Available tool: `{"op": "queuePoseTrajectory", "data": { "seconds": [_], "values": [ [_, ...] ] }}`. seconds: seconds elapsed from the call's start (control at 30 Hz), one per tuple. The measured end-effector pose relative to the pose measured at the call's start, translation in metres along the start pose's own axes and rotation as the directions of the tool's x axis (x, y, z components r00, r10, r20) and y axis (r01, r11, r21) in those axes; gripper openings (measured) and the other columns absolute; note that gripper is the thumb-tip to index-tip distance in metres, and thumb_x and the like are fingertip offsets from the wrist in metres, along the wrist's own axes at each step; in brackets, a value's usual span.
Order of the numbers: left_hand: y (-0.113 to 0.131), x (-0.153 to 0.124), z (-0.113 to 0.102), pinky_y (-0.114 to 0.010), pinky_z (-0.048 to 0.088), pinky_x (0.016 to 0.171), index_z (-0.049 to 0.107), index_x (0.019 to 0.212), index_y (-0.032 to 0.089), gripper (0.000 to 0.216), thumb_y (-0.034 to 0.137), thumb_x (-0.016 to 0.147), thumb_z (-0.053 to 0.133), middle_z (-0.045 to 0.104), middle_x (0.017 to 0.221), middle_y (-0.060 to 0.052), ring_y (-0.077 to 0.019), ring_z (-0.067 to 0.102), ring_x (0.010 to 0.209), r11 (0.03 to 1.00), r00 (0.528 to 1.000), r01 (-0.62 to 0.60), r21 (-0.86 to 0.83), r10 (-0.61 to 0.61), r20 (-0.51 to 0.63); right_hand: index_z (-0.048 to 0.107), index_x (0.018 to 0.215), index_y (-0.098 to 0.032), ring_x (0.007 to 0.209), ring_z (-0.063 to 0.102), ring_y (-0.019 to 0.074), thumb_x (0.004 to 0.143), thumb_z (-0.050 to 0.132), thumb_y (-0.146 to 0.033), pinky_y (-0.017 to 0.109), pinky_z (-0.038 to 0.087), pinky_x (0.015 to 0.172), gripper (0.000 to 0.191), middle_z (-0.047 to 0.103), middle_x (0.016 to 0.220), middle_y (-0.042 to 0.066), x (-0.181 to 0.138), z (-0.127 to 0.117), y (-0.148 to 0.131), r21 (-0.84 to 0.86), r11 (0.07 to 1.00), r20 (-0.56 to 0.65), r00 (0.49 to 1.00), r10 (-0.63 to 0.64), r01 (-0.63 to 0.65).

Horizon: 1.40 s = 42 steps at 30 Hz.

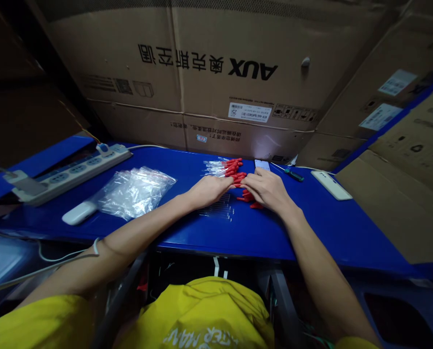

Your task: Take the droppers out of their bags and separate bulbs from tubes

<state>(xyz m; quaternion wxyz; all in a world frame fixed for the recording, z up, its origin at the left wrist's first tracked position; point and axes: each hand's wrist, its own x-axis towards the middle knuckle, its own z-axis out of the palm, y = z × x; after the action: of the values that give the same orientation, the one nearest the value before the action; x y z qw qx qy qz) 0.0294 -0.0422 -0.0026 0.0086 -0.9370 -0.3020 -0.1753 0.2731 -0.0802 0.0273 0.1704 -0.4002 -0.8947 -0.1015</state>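
From my remote seat, the head view looks down on a blue table point(260, 237). Left hand point(209, 190): fingers narrow, thumb and fingertips pinched at a small red piece point(237, 185). Right hand point(265, 186): comes in from the right, fingers curled close, tips almost meeting the left's; whether it grips the piece too, I cannot tell. The piece sits between both sets of fingertips, mid-table.

Just far of the hands I note a heap of red-ended pieces point(233, 167), clear thin ends pointing left. More red pieces point(248, 196) lie partly under the right hand. Near the left hand, thin clear rods point(218, 209) lie in a loose row. Farther left: clear plastic bags point(138, 194), touching a white rounded object point(79, 213). Right side: green-handled screwdriver point(294, 175), then a pale phone-like slab point(332, 185). Printed cardboard point(202, 87) stands along the far edge.
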Motion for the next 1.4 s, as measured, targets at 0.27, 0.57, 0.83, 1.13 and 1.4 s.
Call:
{"op": "queuePoseTrajectory", "data": {
  "seconds": [0.27,0.57,0.83,1.13,1.4],
  "values": [
    [-0.037,-0.012,0.002,-0.029,0.047,0.066,0.064,0.105,0.018,0.036,0.036,0.114,0.034,0.077,0.089,-0.009,-0.0188,0.069,0.072,0.998,0.998,0.066,0.019,-0.066,-0.015,0.075,0.099,-0.024,0.091,0.061,0.0271,0.113,0.035,-0.041,0.041,0.046,0.081,0.045,0.075,0.097,0.011,-0.027,-0.01,0.037,0.132,0.984,-0.217,0.965,0.147,-0.12],
    [-0.05,-0.023,-0.014,-0.03,0.047,0.071,0.063,0.1,0.018,0.038,0.039,0.115,0.035,0.072,0.091,-0.008,-0.0185,0.066,0.078,0.997,0.992,0.077,-0.029,-0.079,-0.093,0.075,0.109,-0.024,0.091,0.068,0.0263,0.107,0.053,-0.048,0.039,0.051,0.082,0.033,0.076,0.104,0.01,-0.047,-0.004,0.072,0.266,0.937,-0.301,0.903,0.305,-0.228],
    [-0.024,-0.012,0.001,-0.034,0.057,0.082,0.073,0.114,0.017,0.031,0.033,0.112,0.046,0.07,0.109,-0.01,-0.0206,0.069,0.095,0.988,0.992,-0.106,-0.113,0.097,-0.086,0.073,0.101,-0.025,0.102,0.066,0.0266,0.103,0.064,-0.043,0.039,0.049,0.09,0.02,0.075,0.106,0.007,-0.027,0.013,0.041,0.283,0.945,0.041,0.987,0.157,-0.162],
    [-0.021,-0.012,0.016,-0.033,0.057,0.083,0.073,0.12,0.018,0.028,0.034,0.109,0.053,0.074,0.109,-0.009,-0.0223,0.072,0.099,0.994,0.997,-0.079,-0.082,0.079,-0.002,0.073,0.103,-0.025,0.101,0.068,0.0265,0.101,0.067,-0.042,0.04,0.05,0.089,0.018,0.076,0.106,0.007,-0.029,0.015,0.045,0.314,0.922,0.104,0.973,0.206,-0.229],
    [-0.019,-0.012,0.016,-0.031,0.054,0.079,0.071,0.114,0.019,0.027,0.038,0.109,0.053,0.074,0.108,-0.008,-0.0211,0.071,0.094,0.996,0.999,-0.053,-0.065,0.053,-0.006,0.072,0.113,-0.025,0.101,0.068,0.0257,0.101,0.068,-0.034,0.037,0.048,0.085,0.016,0.077,0.114,0.006,0.007,0.013,0.039,0.175,0.956,0.085,0.972,0.221,-0.233]
  ]
}}
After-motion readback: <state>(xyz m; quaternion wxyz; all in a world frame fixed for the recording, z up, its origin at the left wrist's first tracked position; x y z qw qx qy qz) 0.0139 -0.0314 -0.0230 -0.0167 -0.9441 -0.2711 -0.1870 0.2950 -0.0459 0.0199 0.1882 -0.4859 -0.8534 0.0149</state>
